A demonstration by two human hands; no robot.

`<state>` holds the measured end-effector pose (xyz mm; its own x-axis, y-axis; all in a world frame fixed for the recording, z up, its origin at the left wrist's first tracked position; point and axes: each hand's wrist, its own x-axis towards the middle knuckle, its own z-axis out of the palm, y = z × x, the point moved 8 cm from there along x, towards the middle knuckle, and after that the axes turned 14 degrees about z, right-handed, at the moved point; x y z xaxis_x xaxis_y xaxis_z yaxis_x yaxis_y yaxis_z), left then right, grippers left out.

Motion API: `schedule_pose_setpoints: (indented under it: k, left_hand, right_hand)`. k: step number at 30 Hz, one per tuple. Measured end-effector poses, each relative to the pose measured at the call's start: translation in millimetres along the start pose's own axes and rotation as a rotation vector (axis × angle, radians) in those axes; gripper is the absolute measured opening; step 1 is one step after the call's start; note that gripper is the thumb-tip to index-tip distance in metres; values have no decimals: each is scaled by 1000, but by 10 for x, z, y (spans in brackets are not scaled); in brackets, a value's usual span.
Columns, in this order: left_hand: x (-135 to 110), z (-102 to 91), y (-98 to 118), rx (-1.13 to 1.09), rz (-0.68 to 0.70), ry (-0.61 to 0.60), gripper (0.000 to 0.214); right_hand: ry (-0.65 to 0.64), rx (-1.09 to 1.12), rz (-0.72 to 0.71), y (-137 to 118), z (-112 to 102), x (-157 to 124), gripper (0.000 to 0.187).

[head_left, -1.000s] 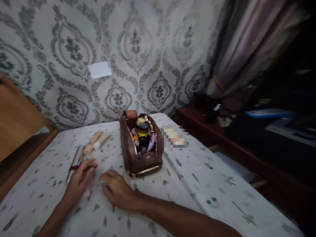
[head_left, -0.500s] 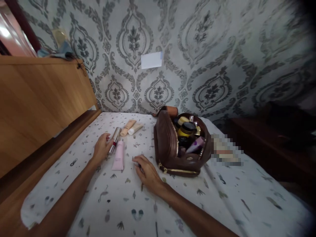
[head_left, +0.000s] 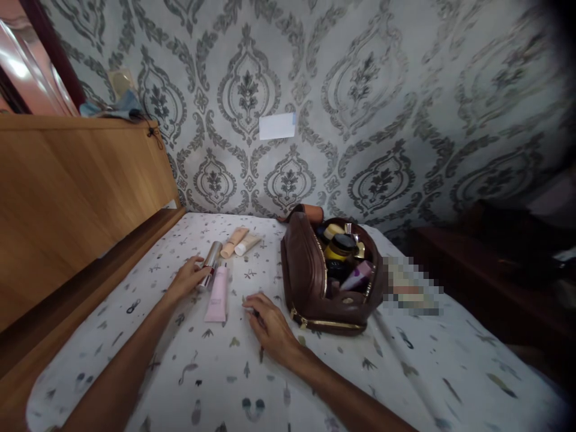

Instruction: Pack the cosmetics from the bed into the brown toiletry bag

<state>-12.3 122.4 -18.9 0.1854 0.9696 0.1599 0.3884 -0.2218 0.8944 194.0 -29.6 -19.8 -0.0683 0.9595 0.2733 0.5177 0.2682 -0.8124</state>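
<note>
Here, left hand (head_left: 185, 279): curled round the lower end of the silver tube (head_left: 211, 259), thumb on top, fingers beneath.
Silver tube: flat on the printed cloth (head_left: 405, 372), pointing toward the wall, touching the pink tube (head_left: 217, 294) just right of it.
Right hand (head_left: 270, 324): palm down on the cloth, fingers bent over a small dark thing; grip impossible to tell.
Beige tubes (head_left: 238, 241): two, side by side, just beyond the silver tube.
Brown bag (head_left: 306, 270): unzipped, right of both hands, full of jars and tubes.
Wooden board (head_left: 67, 192): along the cloth's left edge.
</note>
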Motion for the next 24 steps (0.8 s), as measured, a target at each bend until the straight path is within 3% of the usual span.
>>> schedule_pose_setpoints:
  k: [3,6,13,19,24]
  left_hand:
    - [-5,10,-29,-143,-44,30,56]
    - [-30,46,72,-269,-18,32,60]
    - [-291,515,445,-680,29,-200,61]
    - [-581,1023,597,-665,96,-429,59]
    - [-633,1063,663,-555,154,-459,54]
  right_hand:
    - [2,-3,-4,-9,-11,4,23]
    - [8,12,5,-21,-33,7,22]
    - [46,205,150,7,-108,9,24]
    - [-36,459,263,85,-85,32,46]
    - [-72,601,339,236,-17,85,49]
